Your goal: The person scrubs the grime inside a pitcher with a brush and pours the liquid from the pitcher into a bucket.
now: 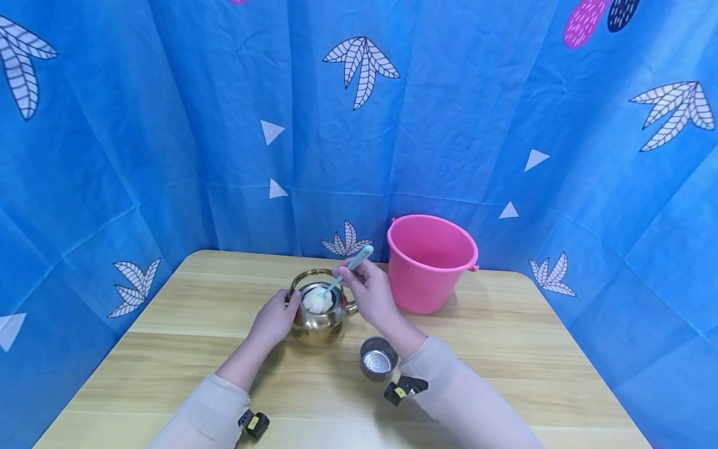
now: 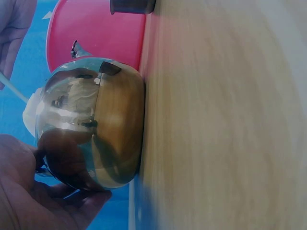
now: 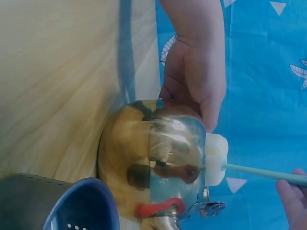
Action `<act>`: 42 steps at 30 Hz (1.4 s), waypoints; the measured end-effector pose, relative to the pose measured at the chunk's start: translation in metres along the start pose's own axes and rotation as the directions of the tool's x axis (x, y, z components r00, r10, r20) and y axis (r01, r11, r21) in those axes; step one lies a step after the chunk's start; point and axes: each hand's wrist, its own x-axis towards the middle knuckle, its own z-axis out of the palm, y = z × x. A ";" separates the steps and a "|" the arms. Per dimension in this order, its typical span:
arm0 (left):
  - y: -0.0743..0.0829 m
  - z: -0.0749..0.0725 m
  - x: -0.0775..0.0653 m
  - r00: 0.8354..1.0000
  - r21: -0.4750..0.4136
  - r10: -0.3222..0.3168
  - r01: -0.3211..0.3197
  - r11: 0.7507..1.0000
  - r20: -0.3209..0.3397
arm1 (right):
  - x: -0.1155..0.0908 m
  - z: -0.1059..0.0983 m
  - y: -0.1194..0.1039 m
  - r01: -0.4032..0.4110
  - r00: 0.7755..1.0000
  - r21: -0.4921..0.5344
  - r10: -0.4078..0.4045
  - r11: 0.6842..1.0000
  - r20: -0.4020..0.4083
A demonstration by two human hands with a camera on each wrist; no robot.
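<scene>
A shiny gold metal teapot [image 1: 318, 329] stands on the table, its lid off and its arched handle [image 1: 311, 273] raised. My left hand [image 1: 276, 321] grips its left side, thumb near the rim and fingers against the body, as the left wrist view shows. With my right hand [image 1: 371, 293] I pinch the pale green stick of a sponge brush [image 1: 350, 265]. Its white sponge head [image 3: 217, 158] sits at the teapot's mouth, partly above the rim; how far it reaches inside is hidden. The spout [image 1: 351, 307] points right, below my right hand.
A metal strainer cup [image 1: 377, 357] with a perforated bottom stands in front of the teapot, near my right forearm. Behind my right hand is a pink bucket [image 1: 427, 287]. Blue patterned curtain [image 1: 348, 156] surrounds the wooden table [image 1: 185, 337] at the back and sides.
</scene>
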 end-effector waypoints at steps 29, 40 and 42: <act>-0.001 0.001 0.001 1.000 -0.007 0.002 -0.002 1.000 -0.004 | -0.001 0.011 0.005 0.018 1.000 -0.033 -0.018 0.999 -0.013; -0.005 0.001 0.004 1.000 0.004 0.008 -0.008 1.000 -0.006 | 0.005 0.019 0.045 0.037 0.999 -0.046 -0.038 0.998 -0.038; -0.005 0.001 0.004 1.000 0.002 0.007 -0.007 1.000 -0.006 | 0.004 0.019 0.046 0.042 0.999 -0.046 -0.044 0.998 -0.031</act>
